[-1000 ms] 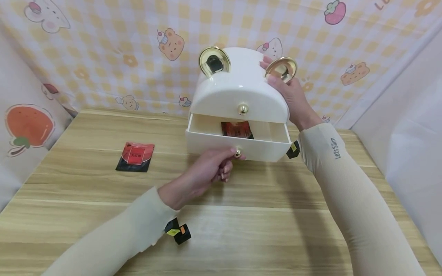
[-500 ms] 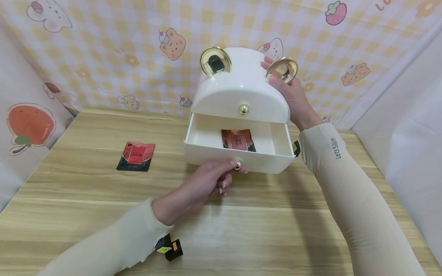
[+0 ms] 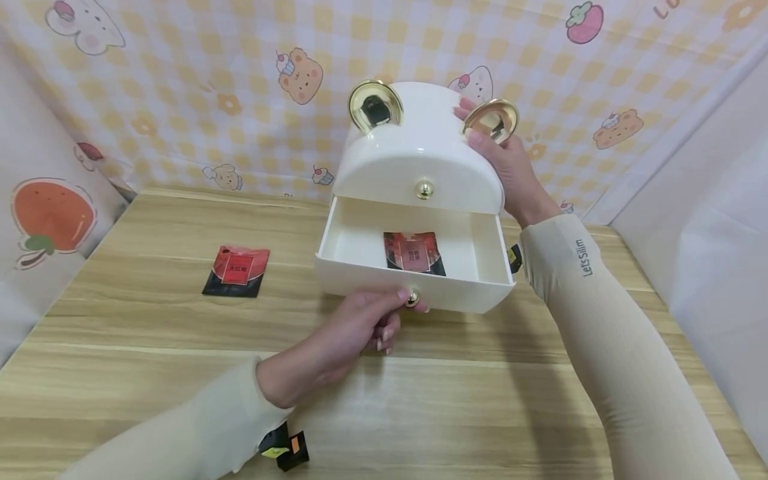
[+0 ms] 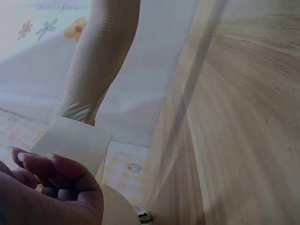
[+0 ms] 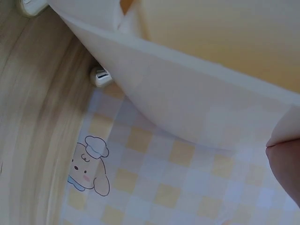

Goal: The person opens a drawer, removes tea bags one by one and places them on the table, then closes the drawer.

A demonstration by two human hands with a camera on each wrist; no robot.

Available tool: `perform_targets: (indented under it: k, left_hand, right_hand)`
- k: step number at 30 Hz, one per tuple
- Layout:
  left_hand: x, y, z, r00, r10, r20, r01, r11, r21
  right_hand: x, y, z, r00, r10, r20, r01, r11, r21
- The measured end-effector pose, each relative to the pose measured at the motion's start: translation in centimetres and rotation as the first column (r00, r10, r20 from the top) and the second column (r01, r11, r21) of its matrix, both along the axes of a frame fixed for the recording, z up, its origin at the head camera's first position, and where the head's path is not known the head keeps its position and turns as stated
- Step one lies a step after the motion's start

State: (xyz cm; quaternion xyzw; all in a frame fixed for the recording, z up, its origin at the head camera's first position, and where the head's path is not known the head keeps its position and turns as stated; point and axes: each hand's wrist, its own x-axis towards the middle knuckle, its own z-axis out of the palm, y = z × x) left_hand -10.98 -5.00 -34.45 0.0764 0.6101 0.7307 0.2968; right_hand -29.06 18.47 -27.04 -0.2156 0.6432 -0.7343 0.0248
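A glossy white drawer box [image 3: 414,150] with a rounded top and two gold dish-shaped discs stands at the back of the table. Its lower drawer [image 3: 351,275] is pulled out towards me. Inside lies a red and black sachet [image 3: 414,253]. My left hand [image 3: 351,327] pinches the drawer's gold knob [image 3: 412,299] between thumb and finger. In the left wrist view the other fingers [image 4: 70,176] curl inward. With my right hand [image 3: 510,170] I hold the box's upper right side, thumb and fingers around the right gold disc [image 3: 493,120].
Another red and black sachet [image 3: 237,272] lies on the wooden table [image 3: 150,320], left of the box. A second gold knob [image 3: 424,189] is on the upper front, which is closed. Behind the box hangs a yellow checked cloth [image 3: 240,87]. White cloth walls stand at both sides.
My left hand has drawn the lower drawer further out towards me, and more of the sachet inside shows. The right hand has stayed on the box.
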Motion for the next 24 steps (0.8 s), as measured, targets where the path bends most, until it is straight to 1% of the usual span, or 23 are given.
perform_targets:
  k: [6,9,15,19,22,24]
  left_hand:
    - [0.5,0.0,0.0,0.999,-0.028,0.039,0.027,0.999,0.025]
    - [0.9,0.1,0.0,0.998,-0.030,0.055,0.028,0.999,0.042]
    - [1.4,0.0,-0.1,0.996,-0.039,0.086,0.034,0.998,0.061]
    - [1.4,-0.1,-0.1,0.995,-0.058,0.081,0.054,0.997,0.053]
    - [1.3,-0.2,0.0,0.995,-0.079,0.053,0.078,0.997,0.020]
    - [1.2,-0.3,0.1,0.994,-0.108,0.026,0.108,0.994,-0.009]
  right_hand:
    - [0.0,0.1,-0.1,1.000,0.026,-0.005,-0.026,1.000,-0.005]
    - [-0.1,0.2,-0.1,0.999,0.037,-0.011,-0.037,0.999,-0.009]
    - [0.0,0.1,-0.1,1.000,0.023,-0.012,-0.023,1.000,-0.007]
    - [0.0,0.1,0.0,1.000,0.012,-0.018,-0.012,1.000,-0.001]
    - [0.0,0.1,0.0,1.000,0.015,-0.020,-0.015,1.000,-0.001]
    - [0.0,0.1,0.0,1.000,0.019,-0.017,-0.019,1.000,0.000]
